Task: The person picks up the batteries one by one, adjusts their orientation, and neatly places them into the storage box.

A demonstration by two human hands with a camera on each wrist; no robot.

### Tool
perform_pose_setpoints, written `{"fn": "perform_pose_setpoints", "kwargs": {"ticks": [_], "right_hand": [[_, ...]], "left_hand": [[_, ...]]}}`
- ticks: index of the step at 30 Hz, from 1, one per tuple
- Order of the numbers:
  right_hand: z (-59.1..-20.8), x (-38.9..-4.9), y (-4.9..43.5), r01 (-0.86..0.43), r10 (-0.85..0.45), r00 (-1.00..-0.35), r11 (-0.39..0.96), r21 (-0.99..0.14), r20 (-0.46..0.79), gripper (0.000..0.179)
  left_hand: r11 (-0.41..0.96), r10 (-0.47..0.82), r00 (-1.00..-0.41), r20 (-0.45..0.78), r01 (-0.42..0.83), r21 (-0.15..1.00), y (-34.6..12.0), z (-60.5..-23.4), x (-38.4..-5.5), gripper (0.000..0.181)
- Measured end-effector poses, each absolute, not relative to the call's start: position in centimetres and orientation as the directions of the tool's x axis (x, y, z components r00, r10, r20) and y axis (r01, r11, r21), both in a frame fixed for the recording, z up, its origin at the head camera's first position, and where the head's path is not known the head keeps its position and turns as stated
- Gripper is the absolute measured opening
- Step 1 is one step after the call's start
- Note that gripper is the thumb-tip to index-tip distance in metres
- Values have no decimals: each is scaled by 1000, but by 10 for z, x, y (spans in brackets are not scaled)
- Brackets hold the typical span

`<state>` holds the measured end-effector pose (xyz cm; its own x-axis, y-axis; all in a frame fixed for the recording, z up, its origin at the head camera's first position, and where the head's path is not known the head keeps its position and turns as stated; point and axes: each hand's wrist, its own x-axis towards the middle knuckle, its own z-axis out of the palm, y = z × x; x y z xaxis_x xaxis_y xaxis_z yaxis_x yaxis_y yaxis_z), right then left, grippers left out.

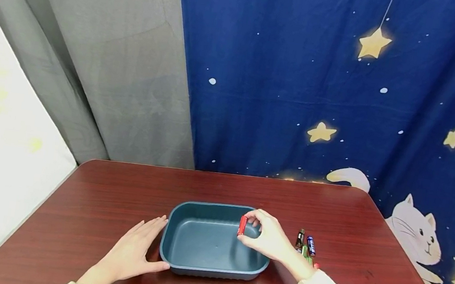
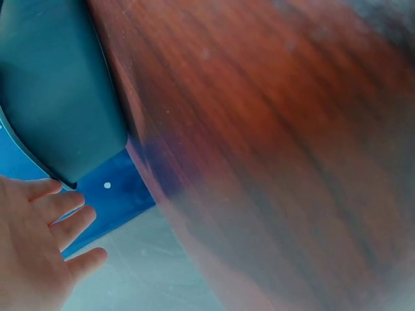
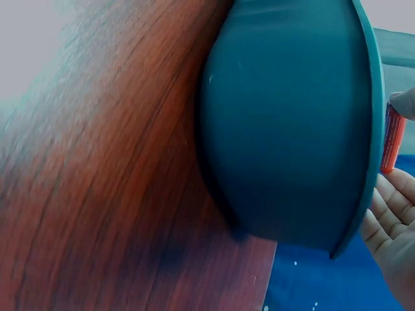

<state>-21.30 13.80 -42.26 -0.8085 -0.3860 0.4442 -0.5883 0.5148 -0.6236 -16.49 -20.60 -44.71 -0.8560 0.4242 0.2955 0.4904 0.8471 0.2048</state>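
Observation:
My right hand (image 1: pixel 268 237) pinches a red battery (image 1: pixel 242 225) between thumb and fingertips, over the right part of a blue-green plastic basin (image 1: pixel 205 240). In the right wrist view the battery (image 3: pixel 391 139) stands roughly upright just beyond the basin's rim (image 3: pixel 376 97). My left hand (image 1: pixel 131 250) is at the basin's left side, fingers extended, with the thumb at the near left corner. The left wrist view shows that hand (image 2: pixel 39 240) with its fingers spread near the rim. Whether the palm touches the basin cannot be told.
Several batteries lie loosely together right of the basin, among them a blue battery (image 1: pixel 311 246) and a green battery (image 1: pixel 304 251); my right forearm partly hides them. Everything stands on a reddish-brown wooden table (image 1: pixel 125 186). A blue star-patterned curtain (image 1: pixel 269 94) hangs behind it.

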Motion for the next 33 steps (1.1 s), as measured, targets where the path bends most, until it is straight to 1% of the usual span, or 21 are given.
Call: {"fn": "perform_pose_setpoints", "kwargs": {"ticks": [10, 18, 25, 29, 33], "right_hand": [[-426, -212, 115, -584, -421, -808, 487, -649, 411, 38], [-429, -211, 96, -611, -453, -787, 473, -635, 419, 37], [-426, -213, 85, -596, -454, -797, 487, -638, 398, 36], [-424, -214, 77, -583, -463, -805, 495, -644, 371, 36], [-423, -213, 68, -590, -492, -794, 484, -646, 356, 37]], "left_hand": [[845, 429, -852, 301, 496, 200, -206, -447, -166, 95], [842, 430, -847, 313, 501, 201, -206, -447, -166, 95], [833, 433, -834, 342, 515, 201, -206, -449, -167, 96], [833, 429, -838, 338, 512, 210, -206, -448, -167, 96], [837, 421, -846, 327, 502, 220, -207, -446, -167, 97]]}}
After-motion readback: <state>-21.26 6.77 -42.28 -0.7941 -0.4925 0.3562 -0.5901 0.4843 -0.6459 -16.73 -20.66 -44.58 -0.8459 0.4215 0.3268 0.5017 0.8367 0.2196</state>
